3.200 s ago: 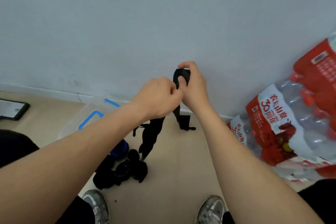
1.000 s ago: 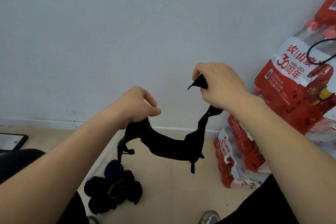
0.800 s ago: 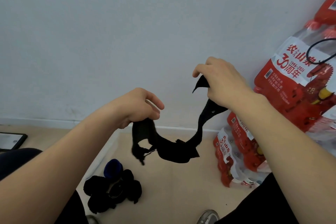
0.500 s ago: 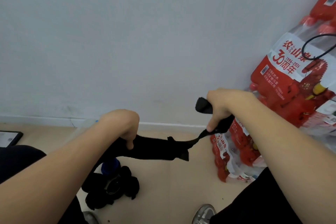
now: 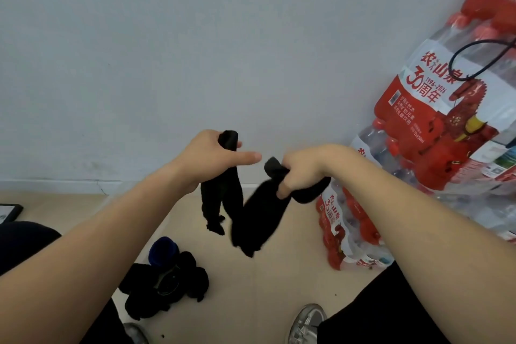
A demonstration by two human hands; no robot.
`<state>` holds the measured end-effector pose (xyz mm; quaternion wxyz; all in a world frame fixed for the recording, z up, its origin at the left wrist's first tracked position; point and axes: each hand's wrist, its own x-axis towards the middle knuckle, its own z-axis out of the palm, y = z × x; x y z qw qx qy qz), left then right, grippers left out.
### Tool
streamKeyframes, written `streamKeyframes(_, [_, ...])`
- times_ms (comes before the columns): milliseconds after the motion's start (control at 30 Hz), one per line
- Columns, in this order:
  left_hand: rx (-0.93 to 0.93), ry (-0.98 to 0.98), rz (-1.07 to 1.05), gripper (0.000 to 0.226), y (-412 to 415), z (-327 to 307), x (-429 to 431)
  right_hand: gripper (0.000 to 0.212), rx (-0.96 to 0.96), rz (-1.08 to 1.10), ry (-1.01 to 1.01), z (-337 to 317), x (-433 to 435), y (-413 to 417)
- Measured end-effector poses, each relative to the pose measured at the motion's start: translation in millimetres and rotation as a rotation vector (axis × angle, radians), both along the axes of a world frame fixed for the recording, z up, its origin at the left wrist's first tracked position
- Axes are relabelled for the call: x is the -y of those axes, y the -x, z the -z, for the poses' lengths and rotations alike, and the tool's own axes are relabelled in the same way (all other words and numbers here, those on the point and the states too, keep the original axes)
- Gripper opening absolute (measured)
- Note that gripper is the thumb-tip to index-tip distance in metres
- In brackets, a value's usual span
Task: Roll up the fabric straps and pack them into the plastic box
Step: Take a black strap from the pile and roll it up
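A pale wall [image 5: 195, 50] is filling the upper two thirds of the frame, meeting a beige floor [image 5: 265, 288] along the lower part. Red-labelled water packs [image 5: 446, 126] are standing stacked against the wall at the right edge, a black cord [image 5: 472, 61] looping over the upper one. Two bare forearms are reaching in from the lower corners toward the centre. A black strap [image 5: 251, 220] is hanging in mid-frame between the hands, drooping in a fold above the floor. The left hand [image 5: 212, 159] is clamping one end of the strap, forefinger pointing right, the strap tip showing above the fist. The right hand [image 5: 304, 170] is closing in a fist around the other end. A pile [image 5: 164, 285] of dark straps is lying on the floor at lower left, a blue item [image 5: 163, 250] on top. A grey shoe [image 5: 307, 324] is showing at the bottom edge. A dark flat object [image 5: 8, 212] is lying at the far left edge.
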<state>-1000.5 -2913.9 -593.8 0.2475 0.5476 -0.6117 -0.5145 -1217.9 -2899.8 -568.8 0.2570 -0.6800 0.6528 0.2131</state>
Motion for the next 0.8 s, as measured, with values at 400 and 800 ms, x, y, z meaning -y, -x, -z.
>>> streamKeyframes(400, [0.694, 0.346, 0.406, 0.026, -11.4, 18.7, -3.9, 0.030, -0.015, 0.410, 0.733, -13.6, 19.1, 31.8])
streamKeyframes(800, [0.479, 0.044, 0.164, 0.015, -5.9, 8.4, -7.1, 0.021, -0.036, 0.336, 0.821, -23.6, 15.6, 22.5])
